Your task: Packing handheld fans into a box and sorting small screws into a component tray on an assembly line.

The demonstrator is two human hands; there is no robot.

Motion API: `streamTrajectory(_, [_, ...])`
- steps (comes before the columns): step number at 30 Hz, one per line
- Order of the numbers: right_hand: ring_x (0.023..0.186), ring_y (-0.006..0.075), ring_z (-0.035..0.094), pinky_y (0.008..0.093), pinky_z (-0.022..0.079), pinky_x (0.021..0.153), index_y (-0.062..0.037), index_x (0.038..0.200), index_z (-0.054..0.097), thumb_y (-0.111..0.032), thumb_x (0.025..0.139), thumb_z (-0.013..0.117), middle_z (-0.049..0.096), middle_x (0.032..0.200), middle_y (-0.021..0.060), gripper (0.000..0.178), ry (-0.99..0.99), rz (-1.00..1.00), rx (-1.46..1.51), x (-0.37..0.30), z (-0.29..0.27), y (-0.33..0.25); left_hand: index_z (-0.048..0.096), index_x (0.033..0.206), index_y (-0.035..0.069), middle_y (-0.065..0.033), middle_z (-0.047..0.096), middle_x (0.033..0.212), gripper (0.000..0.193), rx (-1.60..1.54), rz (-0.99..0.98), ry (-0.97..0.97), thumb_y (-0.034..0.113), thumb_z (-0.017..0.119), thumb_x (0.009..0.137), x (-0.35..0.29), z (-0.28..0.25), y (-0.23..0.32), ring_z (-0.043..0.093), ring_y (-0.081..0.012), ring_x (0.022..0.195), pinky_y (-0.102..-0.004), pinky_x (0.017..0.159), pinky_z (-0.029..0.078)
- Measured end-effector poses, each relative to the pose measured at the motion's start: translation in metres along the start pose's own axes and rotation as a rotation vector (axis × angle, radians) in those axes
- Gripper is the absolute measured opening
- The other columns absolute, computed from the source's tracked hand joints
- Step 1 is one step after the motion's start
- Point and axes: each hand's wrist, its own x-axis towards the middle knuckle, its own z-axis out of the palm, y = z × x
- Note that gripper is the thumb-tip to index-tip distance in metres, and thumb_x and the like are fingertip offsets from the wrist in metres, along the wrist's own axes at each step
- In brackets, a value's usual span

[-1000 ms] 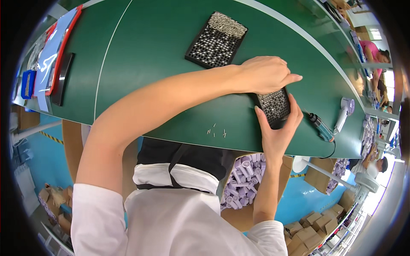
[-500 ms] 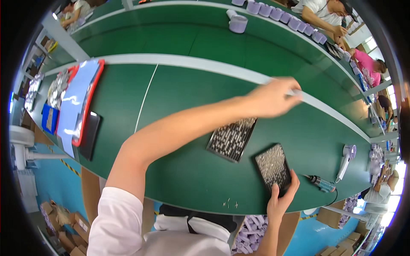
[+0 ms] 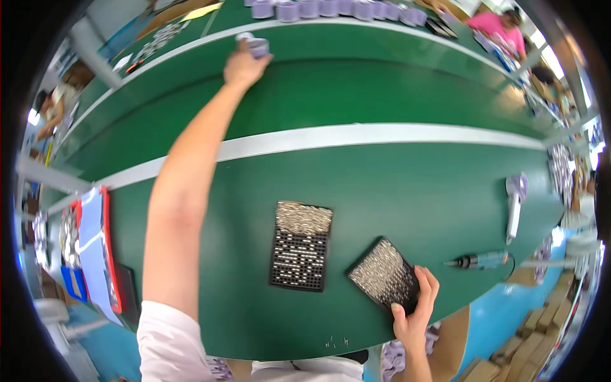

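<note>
My left hand (image 3: 245, 69) is stretched far forward onto the green belt beyond the pale rail. Its fingers are closed round a lilac round-headed plastic part (image 3: 259, 48) with a short handle; the grip is partly hidden and blurred. My right hand (image 3: 417, 309) grips the lower right corner of a black tray (image 3: 407, 299), thumb on top. Small silvery screw-like pieces (image 3: 380, 270) fill much of this tilted tray. Left of it lies a second black perforated tray (image 3: 298, 288), with a heap of the same pieces at its far end and others in its holes.
A teal electric screwdriver (image 3: 487, 260) and a lilac-and-white handheld device (image 3: 514, 207) lie on the right. Several loose small pieces (image 3: 337, 342) lie near the front edge. A red-rimmed bin (image 3: 108, 248) stands left. Beyond the belt are lilac parts (image 3: 309, 9) and a co-worker in pink (image 3: 499, 32).
My left hand has swung forward and left, from above the rail onto the lilac part. My right hand still holds its tray. The whole view has shifted, showing more of the belt.
</note>
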Motion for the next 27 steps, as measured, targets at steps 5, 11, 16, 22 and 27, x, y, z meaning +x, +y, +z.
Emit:
streamTrajectory(5, [0.127,0.0432,0.045,0.0517,0.037,0.110,0.0016,0.139,0.047,-0.028,0.074,0.083,0.047,0.138,0.0218,0.079,-0.010,0.010,-0.024,0.005,-0.007,-0.002,0.048,0.144,0.007,-0.0221,0.065,0.128,0.083,-0.239,0.184,-0.031,0.047,0.078,0.078,-0.041,-0.019,0.052,0.065,-0.0345,0.118,-0.0410,0.099,0.052])
streamTrajectory(11, [0.124,0.0409,0.047,0.0490,0.040,0.105,0.0016,0.137,0.049,-0.026,0.078,0.082,0.048,0.136,0.0212,0.073,0.028,-0.054,-0.036,0.000,-0.006,-0.001,0.051,0.142,0.005,-0.0141,0.062,0.133,0.075,-0.661,0.650,-0.538,0.038,0.082,0.082,-0.158,-0.058,0.187,0.059,-0.0229,0.121,-0.0345,0.107,0.044])
streamTrajectory(16, [0.126,0.0406,0.048,0.0458,0.039,0.108,0.0010,0.137,0.049,-0.016,0.084,0.077,0.048,0.137,0.0229,0.063,0.072,-0.078,0.009,-0.001,0.002,0.005,0.051,0.142,0.009,-0.0144,0.061,0.133,0.069,-0.786,0.804,-0.817,0.031,0.079,0.083,-0.245,-0.049,0.260,0.057,-0.0235,0.125,-0.0355,0.109,0.042])
streamTrajectory(22, [0.120,0.0285,0.058,0.0369,0.043,0.104,0.0013,0.120,0.064,-0.006,0.096,0.060,0.059,0.134,0.0156,0.026,0.395,-0.133,0.102,-0.004,0.003,0.001,0.046,0.139,-0.006,-0.0354,0.054,0.130,0.078,-0.848,0.945,-0.728,0.036,0.076,0.080,-0.261,-0.040,0.276,0.053,-0.0426,0.125,-0.0422,0.105,0.045])
streamTrajectory(27, [0.078,0.0269,0.061,0.0390,0.051,0.072,0.0034,0.088,0.058,-0.013,0.102,0.040,0.066,0.087,0.0193,0.028,0.473,-0.095,0.980,-0.103,-0.004,-0.014,0.052,0.134,-0.004,-0.0269,0.059,0.126,0.053,-0.899,0.891,-0.322,0.026,0.066,0.092,-0.305,-0.134,0.230,0.057,-0.0422,0.117,-0.0443,0.103,0.045])
